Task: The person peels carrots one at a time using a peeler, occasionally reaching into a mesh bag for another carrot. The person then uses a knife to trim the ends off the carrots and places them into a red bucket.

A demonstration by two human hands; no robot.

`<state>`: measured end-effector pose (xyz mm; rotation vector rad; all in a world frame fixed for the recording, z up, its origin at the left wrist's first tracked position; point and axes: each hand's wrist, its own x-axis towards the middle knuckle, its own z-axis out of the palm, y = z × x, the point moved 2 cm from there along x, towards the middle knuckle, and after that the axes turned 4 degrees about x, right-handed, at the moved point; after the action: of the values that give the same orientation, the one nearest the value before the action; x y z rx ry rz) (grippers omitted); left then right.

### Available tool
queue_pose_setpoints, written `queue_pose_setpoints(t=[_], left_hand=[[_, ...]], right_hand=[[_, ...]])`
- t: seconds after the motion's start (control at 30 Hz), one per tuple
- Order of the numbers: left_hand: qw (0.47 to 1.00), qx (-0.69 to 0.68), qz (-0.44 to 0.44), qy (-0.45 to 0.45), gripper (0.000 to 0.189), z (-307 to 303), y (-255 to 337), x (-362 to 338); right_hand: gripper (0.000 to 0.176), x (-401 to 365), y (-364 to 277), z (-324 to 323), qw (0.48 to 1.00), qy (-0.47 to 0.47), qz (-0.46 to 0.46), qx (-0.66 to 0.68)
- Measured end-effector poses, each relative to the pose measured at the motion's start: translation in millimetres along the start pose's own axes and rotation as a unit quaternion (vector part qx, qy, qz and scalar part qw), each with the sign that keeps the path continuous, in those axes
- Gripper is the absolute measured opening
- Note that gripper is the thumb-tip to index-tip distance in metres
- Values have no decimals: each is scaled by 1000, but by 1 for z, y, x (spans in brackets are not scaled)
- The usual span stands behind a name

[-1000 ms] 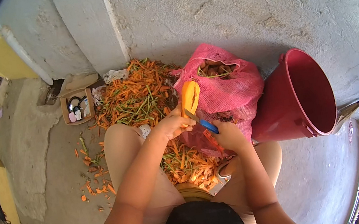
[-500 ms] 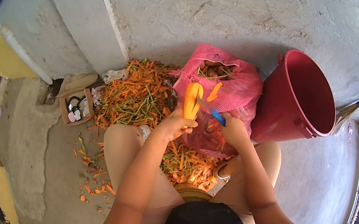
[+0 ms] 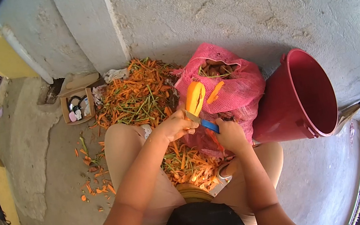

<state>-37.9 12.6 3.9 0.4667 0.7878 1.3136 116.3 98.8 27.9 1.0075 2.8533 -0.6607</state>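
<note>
My left hand [image 3: 177, 125] is closed round the lower end of a peeled orange carrot [image 3: 195, 98], which points up and away from me. In my right hand [image 3: 231, 134] is a knife by its blue handle [image 3: 210, 126]. Its blade [image 3: 193, 117] lies against the carrot's lower part, close to my left fingers. A strip of orange peel [image 3: 215, 93] shows just right of the carrot, in front of the pink mesh sack [image 3: 237, 92]. Unpeeled roots with green stems [image 3: 217, 68] show in the sack's opening.
A heap of orange peelings and green stalks [image 3: 137, 93] lies against the wall, with more peelings [image 3: 190, 167] between my legs. The large red bucket [image 3: 277, 112] leans right of the sack. Left of the heap sits a cardboard box [image 3: 77, 107] holding small items.
My right hand has brought the knife down and toward me along the carrot, so the blade is now near my left fingers. The left hand has barely moved.
</note>
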Motion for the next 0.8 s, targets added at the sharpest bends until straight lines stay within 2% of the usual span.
queue_pose_setpoints(t=[0.1, 0.2, 0.3, 0.4, 0.5, 0.8], left_hand=[[999, 7, -22, 43, 53, 6, 0, -2], [997, -31, -47, 45, 56, 4, -8, 2], [998, -7, -30, 48, 58, 5, -6, 2], [998, -11, -46, 48, 43, 22, -4, -5], [998, -3, -45, 45, 45, 16, -5, 2], [998, -18, -30, 48, 45, 18, -3, 6]], right_hand=[[17, -1, -3, 0, 999, 12, 29, 3], [20, 0, -4, -1, 998, 12, 64, -11], [24, 1, -4, 0, 996, 22, 84, 3], [26, 11, 12, 0, 994, 20, 103, 5], [19, 15, 15, 4, 994, 75, 73, 35], [19, 27, 14, 12, 975, 134, 171, 44]])
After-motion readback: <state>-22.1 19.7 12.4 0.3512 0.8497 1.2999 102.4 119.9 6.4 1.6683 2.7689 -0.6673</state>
